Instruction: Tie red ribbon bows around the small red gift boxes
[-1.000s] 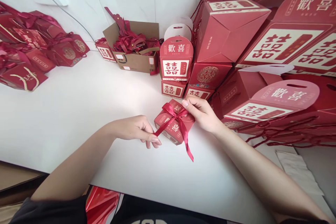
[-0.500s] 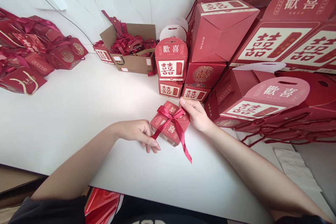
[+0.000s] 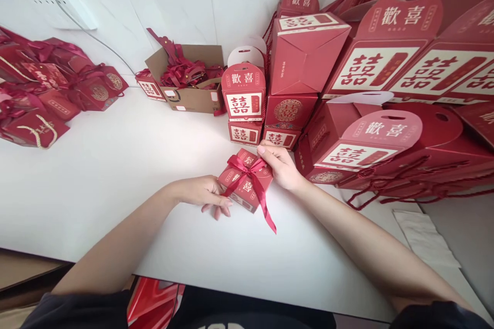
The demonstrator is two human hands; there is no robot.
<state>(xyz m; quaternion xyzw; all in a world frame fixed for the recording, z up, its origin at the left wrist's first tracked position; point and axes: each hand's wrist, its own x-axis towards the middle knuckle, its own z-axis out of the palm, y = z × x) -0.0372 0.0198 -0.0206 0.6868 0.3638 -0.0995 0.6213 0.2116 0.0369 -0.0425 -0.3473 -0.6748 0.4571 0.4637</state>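
Observation:
A small red gift box (image 3: 252,196) with cream characters lies on the white table, a dark red satin ribbon (image 3: 247,170) tied in a bow across its top. At the box's left side, my left hand (image 3: 204,194) is closed, the ribbon's left tail between thumb and fingers. My right hand (image 3: 281,164) is at the upper right corner, thumb and forefinger pinched on the bow's right loop. The other ribbon tail hangs loose over the front edge onto the table. My right hand's lower fingers are partly hidden.
Behind my hands stands an open cardboard box (image 3: 196,104) full of red ribbons. Stacked red gift boxes (image 3: 378,67) crowd the right, with cords hanging down. Finished-looking red boxes (image 3: 57,103) pile up at left. White paper sheets (image 3: 424,239) lie at the right edge.
The view has shifted slightly. Both hands remain at the bow, and the left fingers have spread a little under the thumb. The box stays nearly in place.

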